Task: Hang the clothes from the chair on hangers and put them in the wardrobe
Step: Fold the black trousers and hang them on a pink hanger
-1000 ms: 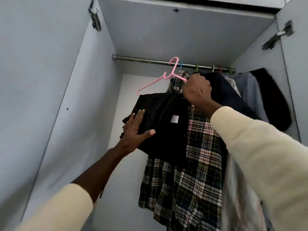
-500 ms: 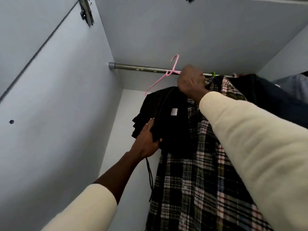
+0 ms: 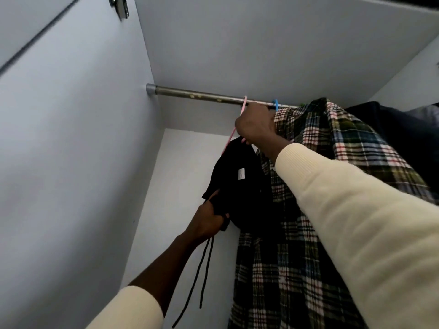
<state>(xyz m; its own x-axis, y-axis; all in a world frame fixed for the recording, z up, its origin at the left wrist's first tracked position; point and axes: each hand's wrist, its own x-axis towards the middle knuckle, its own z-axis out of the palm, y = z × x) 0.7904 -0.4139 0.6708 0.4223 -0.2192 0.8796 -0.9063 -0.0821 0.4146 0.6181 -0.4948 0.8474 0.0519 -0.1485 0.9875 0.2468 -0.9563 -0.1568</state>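
Observation:
A black garment [image 3: 240, 186] with a white label and two dangling black cords hangs on a pink hanger [image 3: 234, 131]. The hanger's hook sits over the metal rail [image 3: 197, 95] inside the wardrobe. My right hand [image 3: 255, 124] grips the pink hanger just below the rail. Lower down, my left hand [image 3: 206, 222] holds the bottom left edge of the black garment. Most of the hanger is hidden by my right hand and the cloth.
A plaid shirt [image 3: 332, 162] on a blue hanger [image 3: 275, 104] hangs right beside the black garment, with dark clothes [image 3: 403, 129] further right. The wardrobe's left wall [image 3: 83, 150] is close. The rail is bare left of the pink hook.
The pink hanger's hook has gone from in front of the rail to over it. My left hand has slid down and now grips the garment's lower edge. The view tilted upward.

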